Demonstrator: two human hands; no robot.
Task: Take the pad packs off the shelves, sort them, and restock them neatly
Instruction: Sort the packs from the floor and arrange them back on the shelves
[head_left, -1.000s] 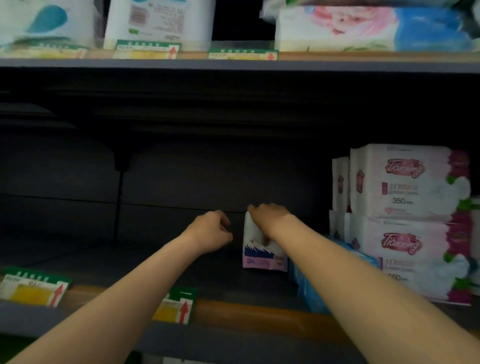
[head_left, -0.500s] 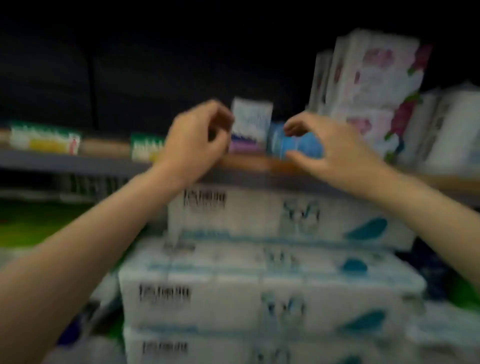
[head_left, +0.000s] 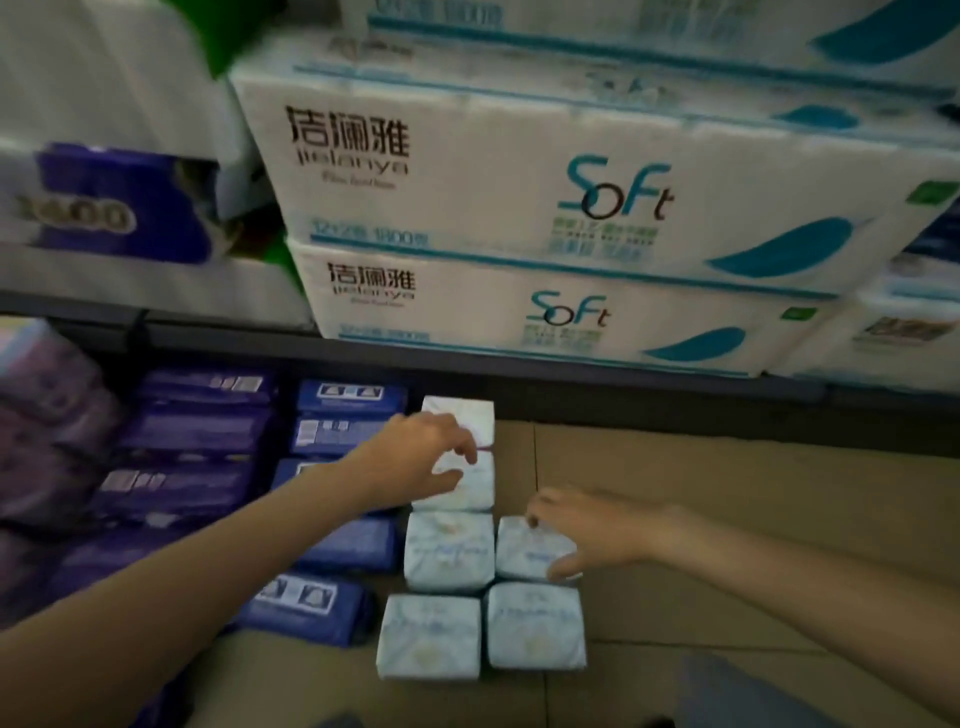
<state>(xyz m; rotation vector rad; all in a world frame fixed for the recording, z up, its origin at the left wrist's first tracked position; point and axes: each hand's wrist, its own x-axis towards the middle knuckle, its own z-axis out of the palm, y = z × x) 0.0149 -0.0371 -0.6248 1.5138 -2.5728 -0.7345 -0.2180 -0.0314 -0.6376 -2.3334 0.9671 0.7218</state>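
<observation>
Tissue cases (head_left: 545, 192) printed "Soft" and "jielanya" sit above floor-level pad packs; left hand (head_left: 415, 457) pinches a white pack (head_left: 475, 415), right hand (head_left: 587, 535) grasps a pale-blue pack (head_left: 524, 556).

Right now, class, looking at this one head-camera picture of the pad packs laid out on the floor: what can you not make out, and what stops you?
- Print on the pale blue packs: blurred, too small.
- Pack under the left hand: face partly hidden by the fingers.
- Right hand: its grip on the small pack is smeared by motion.
- Purple packs: cut off by the left edge.
- Tissue bale small text: blurred.
</observation>
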